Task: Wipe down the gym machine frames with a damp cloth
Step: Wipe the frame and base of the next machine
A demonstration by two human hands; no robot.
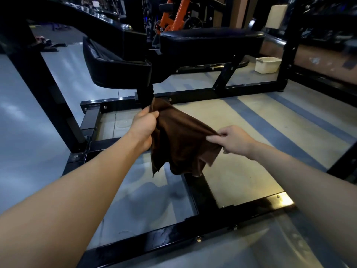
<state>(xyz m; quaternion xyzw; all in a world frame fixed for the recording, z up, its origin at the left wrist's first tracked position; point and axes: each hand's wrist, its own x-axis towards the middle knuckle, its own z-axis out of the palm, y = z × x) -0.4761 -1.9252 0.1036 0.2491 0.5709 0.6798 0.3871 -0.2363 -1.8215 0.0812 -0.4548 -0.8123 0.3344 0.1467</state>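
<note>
While both hands stretch the brown cloth [179,136] | left hand [144,125] grips one end, right hand [234,140] pinches other | next, probably: wrap it around seat post [145,95], rub.

- Left arm bare, stretched forward from lower left; left hand [144,125] curled, gripping the cloth [179,138] at its upper corner.
- Right arm bare, reaching in from lower right; right hand [234,140] pinches the cloth's right edge, thumb against fingers.
- Hands well apart.

Soft matt brown cloth [179,136], glossy black painted metal frame [193,235], smooth black vinyl-looking pads [210,41], sheeny floor [251,117].
</note>
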